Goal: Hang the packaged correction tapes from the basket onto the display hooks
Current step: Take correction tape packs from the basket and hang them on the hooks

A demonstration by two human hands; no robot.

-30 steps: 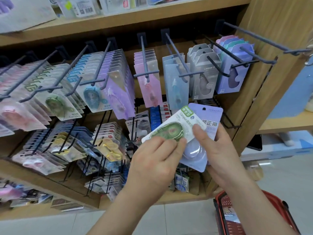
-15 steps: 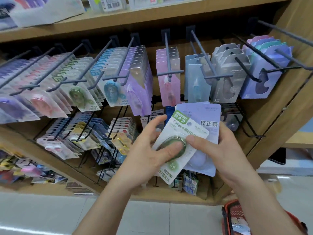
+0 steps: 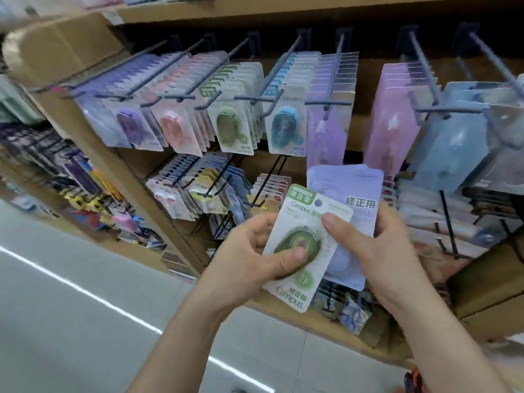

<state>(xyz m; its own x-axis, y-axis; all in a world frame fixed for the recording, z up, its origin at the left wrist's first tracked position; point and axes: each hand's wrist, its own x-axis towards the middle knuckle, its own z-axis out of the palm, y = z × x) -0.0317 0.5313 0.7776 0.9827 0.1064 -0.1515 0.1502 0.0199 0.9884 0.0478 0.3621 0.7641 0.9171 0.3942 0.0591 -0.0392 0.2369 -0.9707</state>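
The green correction tape pack (image 3: 304,222) is in mid-air in front of the display, below its upper row of hooks and level with the lower row. Its long axis stands nearly upright, leaning a little to the right. The printed face is turned to the person, and the end with the hang hole (image 3: 318,202) is on top, toward the rack.

The left hand (image 3: 249,251) grips the pack by its left edge. The thumb is pressed on the green blister and the fingers are curled round behind the card. The right hand (image 3: 377,251) holds a fan of lavender packs (image 3: 348,188) just behind the green one. Its fingers are wrapped round their right edge, and its thumb lies across onto the green card's upper right part.

The matching green row (image 3: 229,129) hangs in the upper row, up and to the left of the held pack, with its hook end (image 3: 208,102) pointing out toward the person. That puts the hook on the left hand's side, so the left hand is probably the one to carry the pack there. The right thumb would first have to let go. The hole then has to be lined up with the hook's tip and the card pushed back along it.
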